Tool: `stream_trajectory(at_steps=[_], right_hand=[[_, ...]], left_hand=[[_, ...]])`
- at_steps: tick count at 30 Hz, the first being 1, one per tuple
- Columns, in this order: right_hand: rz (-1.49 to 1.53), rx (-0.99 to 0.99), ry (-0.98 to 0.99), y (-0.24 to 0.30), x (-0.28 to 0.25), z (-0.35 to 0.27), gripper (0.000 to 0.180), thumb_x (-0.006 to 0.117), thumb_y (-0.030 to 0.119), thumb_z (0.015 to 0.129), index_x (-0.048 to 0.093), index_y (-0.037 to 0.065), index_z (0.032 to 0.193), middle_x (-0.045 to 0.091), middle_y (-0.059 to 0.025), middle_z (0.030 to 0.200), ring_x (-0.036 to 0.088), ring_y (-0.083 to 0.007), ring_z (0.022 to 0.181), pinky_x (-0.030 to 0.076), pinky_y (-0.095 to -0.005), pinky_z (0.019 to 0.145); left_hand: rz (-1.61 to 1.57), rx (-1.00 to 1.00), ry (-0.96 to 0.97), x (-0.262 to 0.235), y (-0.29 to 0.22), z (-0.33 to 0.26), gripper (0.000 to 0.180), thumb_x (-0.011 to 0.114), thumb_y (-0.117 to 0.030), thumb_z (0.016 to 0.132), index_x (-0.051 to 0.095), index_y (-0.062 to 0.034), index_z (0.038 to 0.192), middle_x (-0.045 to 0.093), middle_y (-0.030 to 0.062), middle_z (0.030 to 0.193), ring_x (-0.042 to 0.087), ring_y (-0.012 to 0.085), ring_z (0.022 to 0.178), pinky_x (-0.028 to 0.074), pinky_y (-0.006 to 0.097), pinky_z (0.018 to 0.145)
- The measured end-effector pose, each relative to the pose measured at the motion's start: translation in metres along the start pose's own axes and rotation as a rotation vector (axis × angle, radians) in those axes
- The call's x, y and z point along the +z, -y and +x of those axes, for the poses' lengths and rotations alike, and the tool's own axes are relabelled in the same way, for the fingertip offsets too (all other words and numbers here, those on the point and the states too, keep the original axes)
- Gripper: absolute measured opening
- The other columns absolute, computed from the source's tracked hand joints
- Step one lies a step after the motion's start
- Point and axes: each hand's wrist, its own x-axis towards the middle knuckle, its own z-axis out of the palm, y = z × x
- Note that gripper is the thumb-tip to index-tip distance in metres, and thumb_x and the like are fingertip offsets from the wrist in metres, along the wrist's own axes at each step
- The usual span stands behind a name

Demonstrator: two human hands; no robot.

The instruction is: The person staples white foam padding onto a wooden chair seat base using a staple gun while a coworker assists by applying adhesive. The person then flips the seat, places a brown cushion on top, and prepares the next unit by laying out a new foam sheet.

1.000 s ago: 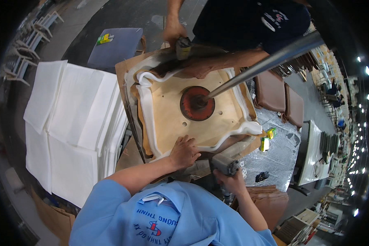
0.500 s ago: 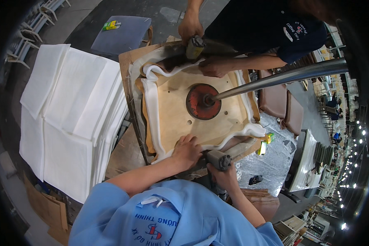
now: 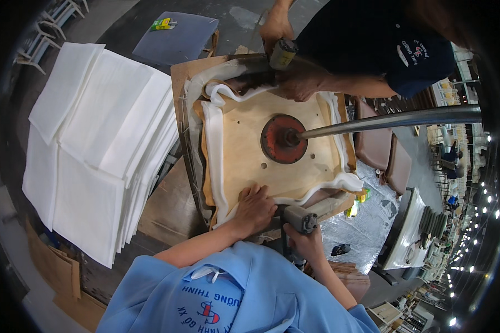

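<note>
A plywood seat panel lies underside up, with white padding and a brown cover folded up around its sides. A round red press pad on a metal arm bears on its middle. My left hand is closed over the near edge, fingers bent onto the plywood, holding the cover edge down; the cover beneath is mostly hidden. In my right hand is a staple gun, its nose at the near edge beside my left hand.
Across the panel, a co-worker in a dark shirt holds another staple gun and presses the far edge. White padding sheets are stacked at left. Brown cushions lie at right, near a plastic-covered surface. A grey seat sits behind.
The whole view has shifted slightly, moving the panel a little right in the picture. My left hand stays on the near edge, and the staple gun remains beside it.
</note>
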Motion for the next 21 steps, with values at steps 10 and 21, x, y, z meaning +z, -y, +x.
stream_trajectory(at_steps=[10,21], right_hand=[[-0.056,0.053,-0.021,0.013,0.008,0.002,0.03,0.087,0.023,0.096,0.076,-0.003,0.108,0.073,-0.0042,0.076,0.067,-0.0124,0.06,0.053,-0.0314,0.056],[0.118,-0.061,-0.051,-0.014,-0.003,-0.01,0.029,0.088,0.017,0.096,0.075,-0.001,0.115,0.072,-0.0025,0.079,0.066,-0.012,0.066,0.054,-0.0301,0.061]], left_hand=[[0.0,-0.01,-0.034,0.004,0.002,-0.002,0.015,0.074,-0.028,0.099,0.083,-0.0155,0.098,0.062,0.0056,0.114,0.053,0.0278,0.118,0.037,0.047,0.103],[0.12,-0.029,-0.047,0.009,-0.004,0.002,0.021,0.078,-0.034,0.093,0.084,-0.0141,0.096,0.065,0.0127,0.114,0.055,0.0369,0.12,0.042,0.053,0.103]])
